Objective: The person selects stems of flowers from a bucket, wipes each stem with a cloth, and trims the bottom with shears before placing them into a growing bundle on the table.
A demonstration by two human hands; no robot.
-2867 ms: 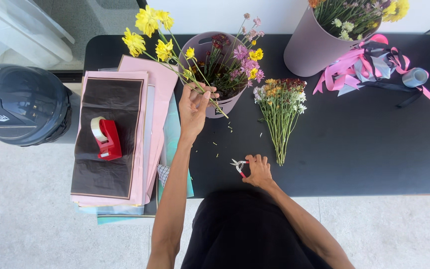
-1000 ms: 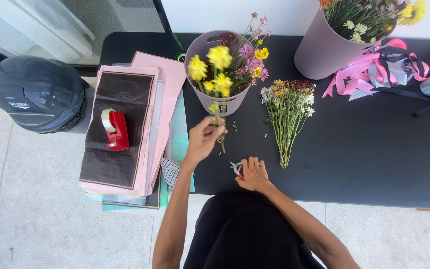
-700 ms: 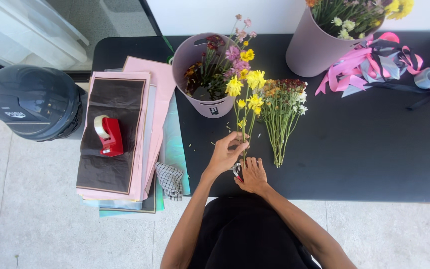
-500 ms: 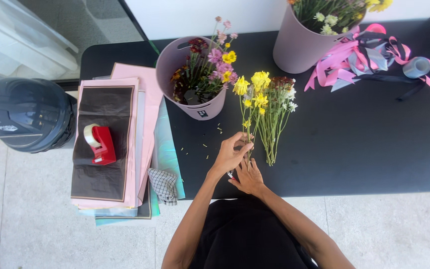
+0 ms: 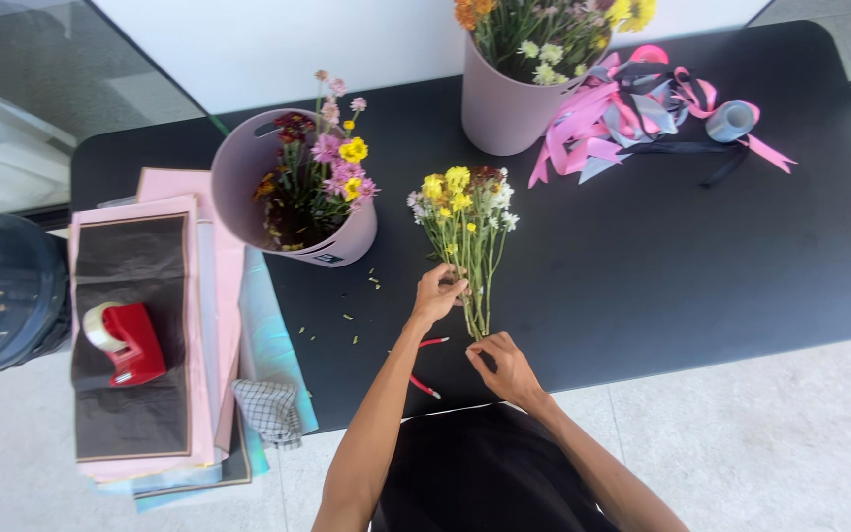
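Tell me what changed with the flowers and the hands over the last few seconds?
The left hand pulled yellow flowers out of the tilted pink bucket, carried them right and laid them onto the bunch on the table. The right hand stayed at the stem ends, by the red-handled scissors. The ribbons, tape dispenser and paper stack stayed put.

1. A florist's work area is showing here: two mauve buckets [image 5: 342, 246] of cut flowers are standing on a black counter [image 5: 642, 266].
2. Pink and grey ribbons [image 5: 632, 113] are lying in a heap.
3. Wrapping paper sheets [image 5: 164, 325] are stacking beside a red tape dispenser [image 5: 130, 343].
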